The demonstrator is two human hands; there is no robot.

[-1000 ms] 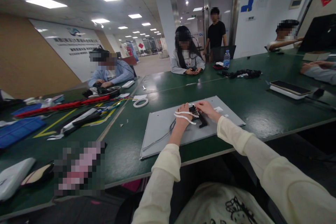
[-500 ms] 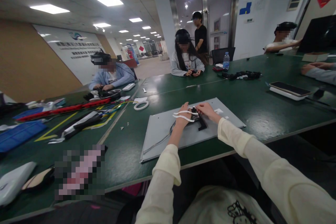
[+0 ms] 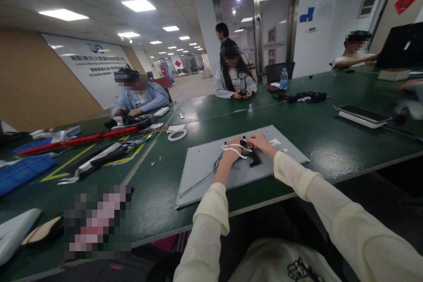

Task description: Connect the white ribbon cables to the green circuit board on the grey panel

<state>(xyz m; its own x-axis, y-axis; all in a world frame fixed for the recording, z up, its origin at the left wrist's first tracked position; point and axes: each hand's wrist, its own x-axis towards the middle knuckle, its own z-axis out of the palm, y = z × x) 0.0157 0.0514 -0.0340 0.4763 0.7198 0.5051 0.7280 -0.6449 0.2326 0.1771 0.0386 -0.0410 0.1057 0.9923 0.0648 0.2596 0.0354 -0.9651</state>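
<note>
A small black device with a hook-shaped end (image 3: 255, 160) is between my hands, over a light grey panel (image 3: 198, 167). My left hand (image 3: 233, 152) is closed on the device's left side, its fingertips partly hidden. White strips (image 3: 243, 156) curve across the back of this hand. My right hand (image 3: 260, 141) has its thumb and fingers pinched together at the device's upper right. Whatever small piece lies in that pinch is too small to make out. A grey cable (image 3: 200, 181) runs from near my left hand down to the panel's lower left.
A roll of white tape (image 3: 177, 135) and a small wrench (image 3: 181, 116) lie left of the panel. Further left are a blue tray (image 3: 24, 174) and a red strip (image 3: 82, 140). A phone (image 3: 365, 113) is to the right. Co-workers sit across the green table (image 3: 158, 202).
My hands stay at the device, with my left fingers slightly lower. The standing person behind has moved left. At the right edge, another person's hands have shifted and blurred.
</note>
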